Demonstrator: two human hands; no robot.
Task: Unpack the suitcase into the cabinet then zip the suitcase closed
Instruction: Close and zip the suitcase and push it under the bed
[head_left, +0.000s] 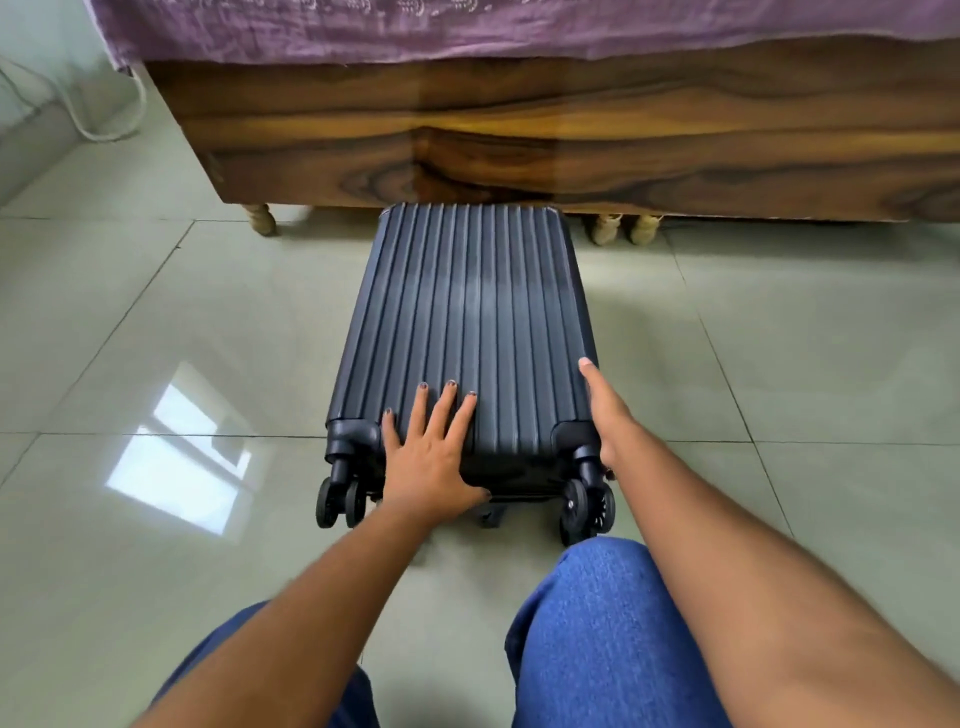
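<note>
A wide wooden bed frame (571, 130) is seen across the top, draped in a purple cover (519, 26), and its far edge is met by one dark ribbed suitcase (467, 322), laid flat on the pale tiled floor (156, 312) with the shell closed. No cabinet is in view. The case is probably laid down this way so that the lid can be lifted with the contents held level. One left hand (431, 457) is pressed flat on the near end of the shell, fingers spread and straight, apparently to steady it. One right hand (605, 410) is laid along the right edge, fingers extended; whether anything is pinched there cannot be told, and a search for the zip is judged likely. Two knees in blue denim (608, 623) are counted below. Three wheel assemblies (340, 499) can be counted at the near end.
</note>
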